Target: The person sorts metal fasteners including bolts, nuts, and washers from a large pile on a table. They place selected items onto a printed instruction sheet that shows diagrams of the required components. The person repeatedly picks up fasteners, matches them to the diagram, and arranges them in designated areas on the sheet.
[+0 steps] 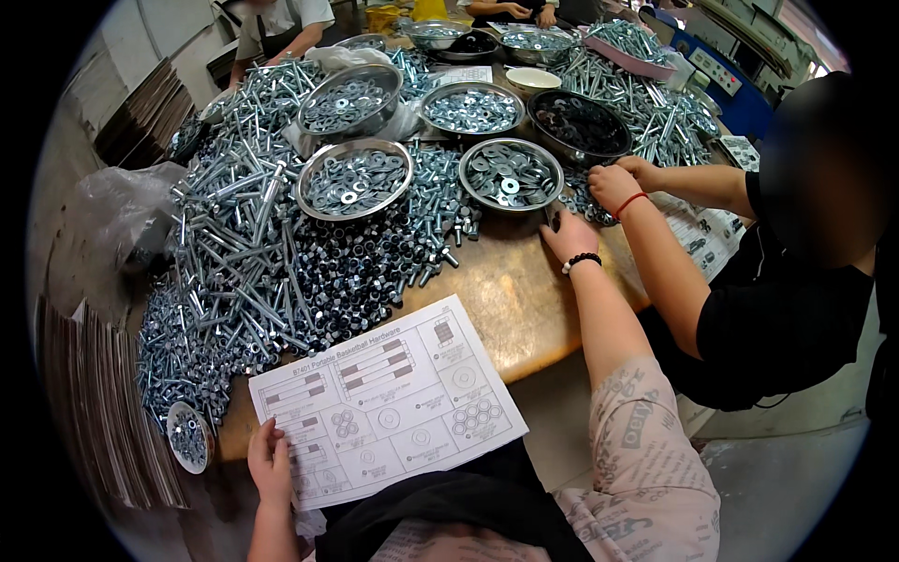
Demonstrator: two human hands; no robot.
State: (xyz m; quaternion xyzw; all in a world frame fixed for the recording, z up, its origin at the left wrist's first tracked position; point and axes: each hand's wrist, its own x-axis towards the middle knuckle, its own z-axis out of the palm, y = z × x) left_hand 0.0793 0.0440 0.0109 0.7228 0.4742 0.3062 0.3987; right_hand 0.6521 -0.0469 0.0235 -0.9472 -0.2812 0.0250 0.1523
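Observation:
My left hand (269, 465) lies at the left edge of a printed hardware sheet (389, 426), fingers slightly bent and apart, touching the paper. The sheet hangs over the table's front edge toward my lap. Just beyond the near steel bowl of flat washers (511, 176), slightly right, my right hand (569, 238) has its fingers pinched together; a small dark bit shows there, too small to name. Beside it, a co-worker's two hands (618, 184) work over small dark hardware pieces (579, 199). A second steel bowl of washers (354, 180) stands to the left.
Long bolts (248, 220) and dark-ringed nuts (346, 281) heap across the left of the wooden table (524, 304). More bowls, including a black one (581, 124), stand farther back. Stacked cardboard (103, 403) lines the left. The co-worker sits close on my right; other people are opposite.

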